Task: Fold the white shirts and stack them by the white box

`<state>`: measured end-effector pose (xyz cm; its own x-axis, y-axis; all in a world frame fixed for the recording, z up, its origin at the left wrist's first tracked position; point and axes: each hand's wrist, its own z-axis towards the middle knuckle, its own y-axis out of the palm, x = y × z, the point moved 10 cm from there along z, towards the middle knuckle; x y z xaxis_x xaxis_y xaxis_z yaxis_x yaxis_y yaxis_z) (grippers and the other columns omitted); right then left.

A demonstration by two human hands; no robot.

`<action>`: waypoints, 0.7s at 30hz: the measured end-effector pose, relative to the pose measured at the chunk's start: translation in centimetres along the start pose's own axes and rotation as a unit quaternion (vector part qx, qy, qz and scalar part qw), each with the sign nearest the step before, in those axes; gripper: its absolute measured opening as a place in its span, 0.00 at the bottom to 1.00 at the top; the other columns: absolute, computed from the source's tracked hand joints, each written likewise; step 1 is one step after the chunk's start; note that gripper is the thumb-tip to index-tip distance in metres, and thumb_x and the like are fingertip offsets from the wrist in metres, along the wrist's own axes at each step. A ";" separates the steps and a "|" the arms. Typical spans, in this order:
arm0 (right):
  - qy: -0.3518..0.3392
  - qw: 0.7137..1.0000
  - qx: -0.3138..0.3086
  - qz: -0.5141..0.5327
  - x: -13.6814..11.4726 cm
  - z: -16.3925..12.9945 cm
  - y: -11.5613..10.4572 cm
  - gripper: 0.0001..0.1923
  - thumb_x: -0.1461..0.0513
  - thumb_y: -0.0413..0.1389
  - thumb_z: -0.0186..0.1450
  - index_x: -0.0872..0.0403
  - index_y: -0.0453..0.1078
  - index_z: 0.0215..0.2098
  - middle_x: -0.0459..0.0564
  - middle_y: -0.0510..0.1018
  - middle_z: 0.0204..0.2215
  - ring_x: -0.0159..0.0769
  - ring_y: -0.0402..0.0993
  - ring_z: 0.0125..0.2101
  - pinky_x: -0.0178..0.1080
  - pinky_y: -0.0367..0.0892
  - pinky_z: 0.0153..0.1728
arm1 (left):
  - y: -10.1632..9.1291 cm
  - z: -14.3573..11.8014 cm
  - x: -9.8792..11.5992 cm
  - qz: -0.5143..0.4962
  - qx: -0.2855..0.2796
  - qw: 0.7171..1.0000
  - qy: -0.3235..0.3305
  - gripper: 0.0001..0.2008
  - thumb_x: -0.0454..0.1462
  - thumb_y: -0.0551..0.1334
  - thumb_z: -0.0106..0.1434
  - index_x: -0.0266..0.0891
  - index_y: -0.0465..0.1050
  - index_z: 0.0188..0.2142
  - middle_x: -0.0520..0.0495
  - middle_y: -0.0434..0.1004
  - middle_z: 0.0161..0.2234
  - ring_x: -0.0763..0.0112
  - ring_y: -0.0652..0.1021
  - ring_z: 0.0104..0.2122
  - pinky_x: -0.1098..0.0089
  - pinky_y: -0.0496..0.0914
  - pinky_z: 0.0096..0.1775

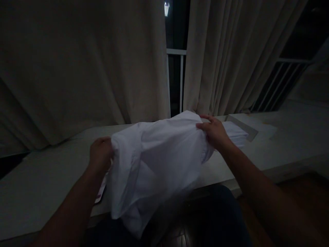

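A large white cloth (167,151) is stretched between my two hands above the ledge. It has a seamed band near its left side, and its lower part hangs loose past the ledge's front edge, blurred at the bottom. What kind of cloth article it is I cannot tell. My left hand (101,154) is closed on the cloth's left edge. At the upper right corner, my right hand (212,130) pinches it between thumb and fingers. Just beyond my right hand lies a stack of folded white cloth (235,133), partly covered by that hand.
The pale ledge (59,175) runs across under the window. A phone (101,192) lies by my left wrist, partly hidden. A flat grey-edged box or board (241,125) and papers (266,130) sit at the right. Beige curtains (123,61) hang behind; my knees are below.
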<state>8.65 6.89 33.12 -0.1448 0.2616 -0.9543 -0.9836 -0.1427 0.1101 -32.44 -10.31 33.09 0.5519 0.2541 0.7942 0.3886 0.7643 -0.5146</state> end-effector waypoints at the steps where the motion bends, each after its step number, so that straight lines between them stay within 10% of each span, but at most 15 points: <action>1: 0.019 0.998 -0.044 0.034 -1.6 -0.2 1.4 0.30 0.64 0.65 0.50 0.50 0.71 0.52 0.41 0.73 0.23 0.31 0.68 0.21 0.34 0.64 0.23 | 0.2 -0.7 0.2 -0.003 0.029 1.000 0.011 0.06 0.35 0.55 0.58 0.39 0.68 0.27 0.56 0.70 0.21 0.73 0.73 0.26 0.75 0.69 0.26; 4: 0.073 0.982 -0.111 0.136 -4.4 -1.9 5.3 0.25 0.68 0.63 0.54 0.51 0.72 0.50 0.43 0.75 0.24 0.29 0.69 0.20 0.33 0.66 0.22 | 1.6 -5.7 3.4 -0.030 0.054 0.994 0.093 0.06 0.39 0.61 0.58 0.40 0.69 0.34 0.52 0.75 0.32 0.70 0.76 0.33 0.70 0.72 0.36; 8: 0.077 0.966 -0.040 0.243 -3.9 -3.1 6.7 0.11 0.68 0.59 0.58 0.56 0.72 0.39 0.45 0.76 0.25 0.29 0.75 0.24 0.31 0.72 0.25 | 7.7 -16.2 9.6 -0.143 -0.173 0.955 0.194 0.22 0.48 0.67 0.54 0.44 0.66 0.45 0.48 0.76 0.39 0.66 0.78 0.37 0.64 0.73 0.40; 11: 0.012 0.968 -0.020 0.249 -4.5 -3.9 6.9 0.13 0.67 0.59 0.58 0.55 0.70 0.42 0.48 0.80 0.33 0.35 0.80 0.38 0.36 0.75 0.39 | 11.5 -20.8 9.5 -0.168 -0.228 0.949 0.142 0.45 0.50 0.74 0.42 0.46 0.56 0.56 0.41 0.72 0.51 0.58 0.77 0.46 0.58 0.73 0.45; 16: -0.140 0.982 -0.060 0.108 -9.1 -5.6 7.3 0.26 0.62 0.61 0.58 0.51 0.66 0.55 0.49 0.80 0.43 0.40 0.76 0.49 0.44 0.73 0.46 | 16.0 -21.3 4.5 -0.113 -0.192 0.975 0.025 0.34 0.52 0.71 0.45 0.46 0.61 0.48 0.36 0.73 0.46 0.53 0.77 0.43 0.55 0.71 0.42; 21: -0.205 0.979 0.001 -0.006 -12.0 -4.7 4.0 0.21 0.52 0.62 0.60 0.53 0.73 0.49 0.48 0.81 0.34 0.38 0.79 0.38 0.41 0.74 0.37 | 13.3 -18.3 4.9 -0.155 -0.148 0.973 0.081 0.11 0.45 0.60 0.58 0.47 0.68 0.39 0.43 0.76 0.38 0.59 0.77 0.37 0.60 0.70 0.37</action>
<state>6.96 -1.26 43.67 -0.1645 0.6249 -0.7632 -0.9855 -0.1363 0.1007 -11.03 -9.75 24.22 0.4747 -0.0769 0.8768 0.7367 0.5797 -0.3480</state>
